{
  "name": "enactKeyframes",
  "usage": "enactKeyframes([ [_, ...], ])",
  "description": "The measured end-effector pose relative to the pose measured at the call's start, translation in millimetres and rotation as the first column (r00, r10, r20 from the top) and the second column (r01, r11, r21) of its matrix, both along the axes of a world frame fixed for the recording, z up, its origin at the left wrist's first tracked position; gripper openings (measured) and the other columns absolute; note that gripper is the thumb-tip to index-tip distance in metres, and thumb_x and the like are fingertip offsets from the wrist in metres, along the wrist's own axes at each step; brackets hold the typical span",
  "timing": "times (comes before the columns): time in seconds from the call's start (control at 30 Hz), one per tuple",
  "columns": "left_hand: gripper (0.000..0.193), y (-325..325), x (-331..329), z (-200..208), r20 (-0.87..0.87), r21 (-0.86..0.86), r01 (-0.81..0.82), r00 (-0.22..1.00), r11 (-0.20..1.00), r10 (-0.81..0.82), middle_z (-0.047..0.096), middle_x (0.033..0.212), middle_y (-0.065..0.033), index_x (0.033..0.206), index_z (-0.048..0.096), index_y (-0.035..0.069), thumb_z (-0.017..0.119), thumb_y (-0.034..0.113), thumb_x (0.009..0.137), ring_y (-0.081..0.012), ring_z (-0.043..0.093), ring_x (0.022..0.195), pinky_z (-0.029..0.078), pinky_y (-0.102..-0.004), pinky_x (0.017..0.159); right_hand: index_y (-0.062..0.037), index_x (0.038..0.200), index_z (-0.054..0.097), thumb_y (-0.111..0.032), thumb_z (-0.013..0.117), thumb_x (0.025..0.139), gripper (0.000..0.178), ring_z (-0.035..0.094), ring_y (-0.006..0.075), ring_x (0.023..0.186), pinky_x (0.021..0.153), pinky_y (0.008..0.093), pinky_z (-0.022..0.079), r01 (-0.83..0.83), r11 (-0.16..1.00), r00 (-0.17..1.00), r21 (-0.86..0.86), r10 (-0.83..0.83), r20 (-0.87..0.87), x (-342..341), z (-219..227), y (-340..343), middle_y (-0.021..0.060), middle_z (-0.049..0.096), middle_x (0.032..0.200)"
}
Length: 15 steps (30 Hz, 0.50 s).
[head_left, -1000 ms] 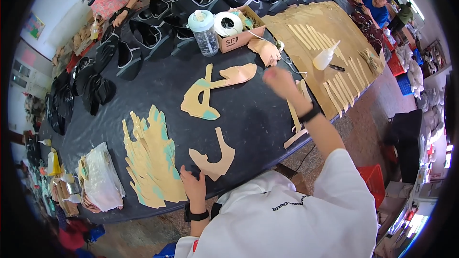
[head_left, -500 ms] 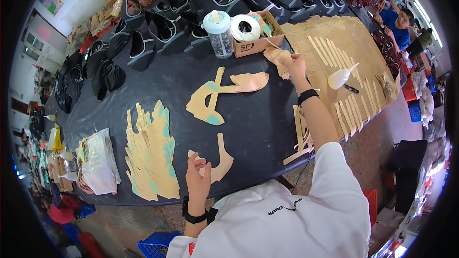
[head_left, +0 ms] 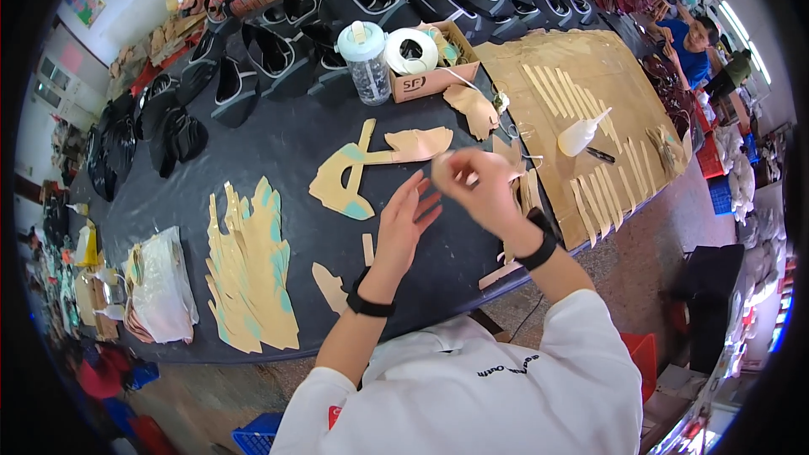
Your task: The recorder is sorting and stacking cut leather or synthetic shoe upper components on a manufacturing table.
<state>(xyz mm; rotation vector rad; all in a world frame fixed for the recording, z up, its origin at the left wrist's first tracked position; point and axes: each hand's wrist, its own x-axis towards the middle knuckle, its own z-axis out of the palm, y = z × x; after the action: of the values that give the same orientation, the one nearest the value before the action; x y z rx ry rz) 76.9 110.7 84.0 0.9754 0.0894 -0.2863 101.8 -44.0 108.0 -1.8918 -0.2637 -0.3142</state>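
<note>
**Hands meet over dark table, small tan piece pinched in right**

Hands work together just above the black tabletop (head_left: 278, 160), near its front edge. The right hand (head_left: 476, 190) has its fingers curled shut around a small tan piece (head_left: 445, 170), pinched near the fingertips; the piece is blurred, so its exact shape, and which way its long axis runs, cannot be told. The left hand (head_left: 403, 223) is open, fingers spread and pointing up-right toward the right hand, touching nothing clearly. It looks ready to take or steady the piece, which would explain why both hands are raised off the surface rather than resting on it.

Just beyond the hands lies a large tan cut-out with teal patches (head_left: 362, 170), flat on the table, its long axis running from lower left to upper right, the broad lobe toward the cardboard box (head_left: 434, 76). A fan of tan and teal strips (head_left: 249, 265) lies flat to the left, long axes pointing away from the person. 2 small tan offcuts (head_left: 330, 285) sit by the left wrist. A glue bottle (head_left: 581, 135) lies on the cardboard sheet (head_left: 590, 59) to the right, nozzle pointing up-right, within reach of the right hand.
</note>
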Motion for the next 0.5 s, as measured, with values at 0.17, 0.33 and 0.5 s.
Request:
enactKeyframes([
  [0.17,0.044,-0.6,-5.0,-20.0,-0.190,-0.215,0.115,0.969,0.970,-0.157,0.058,0.115,-0.0118,0.127,0.047,-0.001,0.035,0.031,0.099,-0.0203,0.057,0.105,0.047,-0.0351,0.090,0.0013,0.090,0.067,-0.006,0.064,0.082,0.011,0.064,0.0123,0.073,0.066,0.0230,0.051,-0.127,0.990,0.945,0.057,0.138,-0.295,-30.4,-17.1,12.5,0.0076,0.065,0.083],
  [0.33,0.042,0.0,-9.0,-43.8,-0.174,-0.204,0.116,0.973,0.972,-0.153,0.057,0.112,-0.0108,0.125,0.049,-0.003,0.038,0.029,0.099,-0.0178,0.058,0.099,0.046,-0.0317,0.087,0.0042,0.088,0.068,-0.011,0.063,0.083,0.017,0.062,0.0109,0.069,0.064,0.0217,0.049,-0.093,0.977,0.929,0.191,0.154,-0.337,-30.5,-49.0,6.8,0.0070,0.065,0.084],
  [0.5,0.039,-6.0,-7.1,-55.3,-0.198,-0.233,0.141,0.962,0.962,-0.189,0.057,0.112,-0.0117,0.124,0.049,-0.003,0.039,0.026,0.099,-0.0183,0.058,0.100,0.047,-0.0335,0.089,0.0042,0.087,0.068,-0.011,0.062,0.082,0.017,0.061,0.0097,0.068,0.062,0.0208,0.048,-0.037,0.975,0.808,0.217,0.157,-0.567,-23.7,-70.8,-7.8,0.0070,0.065,0.084],
])
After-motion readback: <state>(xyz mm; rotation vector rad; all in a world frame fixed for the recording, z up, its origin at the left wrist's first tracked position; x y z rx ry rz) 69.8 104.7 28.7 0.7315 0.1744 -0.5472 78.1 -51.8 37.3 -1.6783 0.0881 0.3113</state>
